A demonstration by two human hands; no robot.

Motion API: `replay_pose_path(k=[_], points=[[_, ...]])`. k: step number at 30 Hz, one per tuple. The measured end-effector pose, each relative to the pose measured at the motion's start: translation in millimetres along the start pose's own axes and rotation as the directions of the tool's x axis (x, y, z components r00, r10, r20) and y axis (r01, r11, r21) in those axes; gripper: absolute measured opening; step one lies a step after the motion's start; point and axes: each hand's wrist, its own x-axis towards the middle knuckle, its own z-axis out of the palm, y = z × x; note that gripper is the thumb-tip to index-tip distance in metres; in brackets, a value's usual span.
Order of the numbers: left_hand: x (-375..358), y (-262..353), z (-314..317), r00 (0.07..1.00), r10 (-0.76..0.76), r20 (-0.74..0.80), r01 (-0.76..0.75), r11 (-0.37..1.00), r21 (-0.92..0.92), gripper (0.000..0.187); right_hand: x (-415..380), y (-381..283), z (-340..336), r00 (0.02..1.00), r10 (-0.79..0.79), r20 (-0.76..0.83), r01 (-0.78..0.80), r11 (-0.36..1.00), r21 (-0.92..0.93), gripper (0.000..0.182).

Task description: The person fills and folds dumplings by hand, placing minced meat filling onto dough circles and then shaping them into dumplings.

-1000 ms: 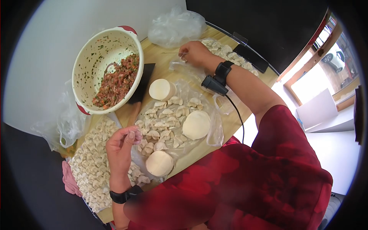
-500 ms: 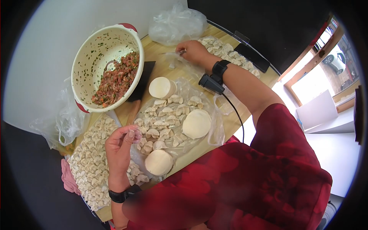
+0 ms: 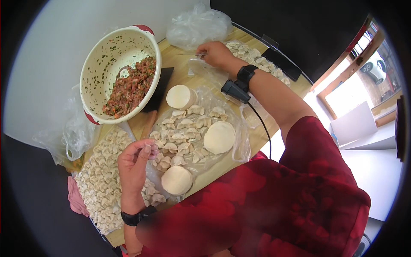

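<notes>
My left hand (image 3: 133, 165) is closed in a pinch, floury at the fingertips, above the edge of the folded dumplings (image 3: 182, 132); what it holds, if anything, is hidden. At the far side of the table, my right hand (image 3: 215, 55) is closed around a thin, stick-like object (image 3: 193, 54), mostly covered by the fingers. Clear plastic (image 3: 203, 68) lies just below that hand. Between my hands, a tall stack of round dumpling wrappers (image 3: 179, 97) stands on a plastic sheet. Two more wrapper stacks, one larger (image 3: 219, 138) and one nearer me (image 3: 177, 180), sit beside the dumplings.
A white bowl (image 3: 90, 73) of meat filling (image 3: 130, 88) is tilted at the back left. Many dumplings cover a tray (image 3: 100, 184) at left, more (image 3: 252, 58) lie at far right beside a black phone (image 3: 281, 64). A plastic bag (image 3: 198, 28) rests behind; a cable (image 3: 265, 124) hangs from my right wrist.
My right hand has shifted slightly up and away from me, and the stick-like object shows more clearly. My left hand keeps its pinch in nearly the same place.
</notes>
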Motion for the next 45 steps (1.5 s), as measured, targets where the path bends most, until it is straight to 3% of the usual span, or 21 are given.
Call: replay_pose_path(k=[4,10,13,15,16,18,21,24,25,32,34,35,37,38,40,45], points=[[-1.3,2.1,0.9,1.0,0.013,-0.006,-0.013,1.0,0.028,0.022,-6.8,-7.8,8.5,0.992,0.118,0.039,-0.113,0.988,-0.109,0.027],[-2.7,2.3,-2.6,1.0,0.016,-0.019,-0.015,0.999,0.032,0.022,-10.1,-6.1,-21.1,0.984,-0.067,-0.167,0.053,0.995,-0.084,0.023],[-1.7,1.5,-1.4,1.0,0.025,0.011,-0.025,1.0,0.018,0.02,-23.1,-15.8,-50.3,0.993,0.061,-0.104,-0.057,0.998,0.041,0.02],[-2.3,4.3,1.6,0.999,0.022,0.025,-0.022,1.0,0.005,0.02,-36.1,-21.0,-63.1,0.977,0.212,-0.021,-0.213,0.968,-0.131,0.018],[-2.8,5.0,3.1,0.999,0.022,0.034,-0.022,1.0,-0.002,0.02,-40.7,-16.0,-62.9,0.977,0.214,-0.02,-0.215,0.967,-0.135,0.018],[-3.4,4.6,5.0,0.999,0.021,0.044,-0.021,1.0,-0.007,0.02,-50.6,-0.8,-54.9,0.987,0.159,-0.028,-0.159,0.987,-0.006,0.022],[-5.8,7.1,7.4,0.997,0.029,0.064,-0.029,1.0,-0.008,0.02,-56.8,-14.6,-38.0,0.992,0.081,-0.097,-0.088,0.993,-0.074,0.019],[-10.9,9.2,7.3,0.997,0.037,0.071,-0.037,0.999,0.006,0.019,-52.1,-17.6,-15.2,0.995,0.085,-0.048,-0.088,0.994,-0.068,0.015],[-12.9,9.7,5.9,0.997,0.037,0.067,-0.038,0.999,0.014,0.019,-50.0,-24.7,-8.5,0.987,0.149,-0.052,-0.152,0.987,-0.056,0.013],[-16.5,8.2,2.8,0.999,0.035,0.042,-0.036,0.999,0.005,0.018,-37.4,-48.8,24.4,0.989,0.081,-0.122,-0.088,0.995,-0.055,0.012],[-14.7,8.0,5.0,0.997,0.041,0.059,-0.041,0.999,-0.013,0.018,-33.5,-55.0,31.1,0.971,0.239,0.005,-0.238,0.968,0.074,0.015],[-14.2,8.2,5.8,0.997,0.042,0.06,-0.041,0.999,-0.013,0.018,-31.8,-55.3,29.8,0.971,0.239,0.004,-0.239,0.968,0.073,0.015],[-13.7,8.4,5.4,0.997,0.041,0.059,-0.041,0.999,0.012,0.018,-23.3,-55.9,26.6,0.93,0.297,0.219,-0.341,0.918,0.202,0.021],[-13.7,8.4,3.7,0.998,0.038,0.056,-0.039,0.999,0.01,0.018,-17.1,-52.8,23.9,0.929,0.296,0.223,-0.341,0.918,0.201,0.021],[-14.1,8.3,0.8,0.998,0.05,0.047,-0.05,0.999,0.007,0.018,-6.4,-42.6,11.7,0.968,0.233,0.091,-0.249,0.852,0.46,0.022],[-13.1,8.2,0.1,0.998,0.05,0.036,-0.05,0.999,-0.003,0.018,-10.6,-23.1,-30.4,0.958,0.285,0.031,-0.28,0.906,0.317,0.022]])
